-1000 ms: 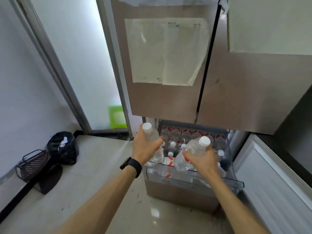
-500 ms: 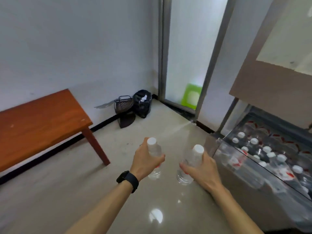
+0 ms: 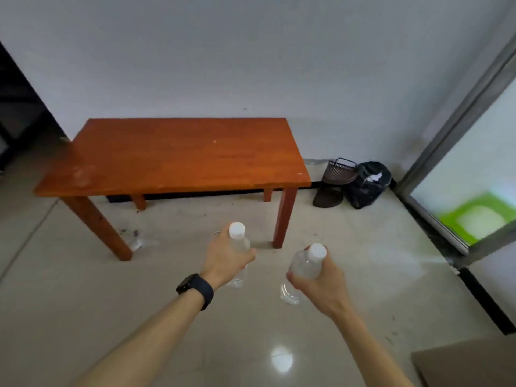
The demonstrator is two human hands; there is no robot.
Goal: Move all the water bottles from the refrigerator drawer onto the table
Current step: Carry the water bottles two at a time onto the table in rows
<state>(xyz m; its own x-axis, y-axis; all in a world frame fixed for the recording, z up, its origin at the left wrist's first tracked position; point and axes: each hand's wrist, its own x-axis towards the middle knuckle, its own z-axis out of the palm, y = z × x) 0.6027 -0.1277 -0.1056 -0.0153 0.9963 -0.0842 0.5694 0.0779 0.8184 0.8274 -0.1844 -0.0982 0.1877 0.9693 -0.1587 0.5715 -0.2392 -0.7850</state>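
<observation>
Carry step, toward the counter [image 3: 173, 157]. Gripping one water bottle [image 3: 238, 243] in the left hand [image 3: 226, 261], a second bottle [image 3: 304, 266] in the right hand [image 3: 317, 282], both short of the counter's near edge. Next, likely: close in, raise above its top, set upright.

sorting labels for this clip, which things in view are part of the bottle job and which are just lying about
Part of the job:
left bottle, gripped by the left hand
right bottle, gripped by the right hand
wooden table

Just lying about:
black basket by the wall
black bag beside it
green square behind the glass door
</observation>
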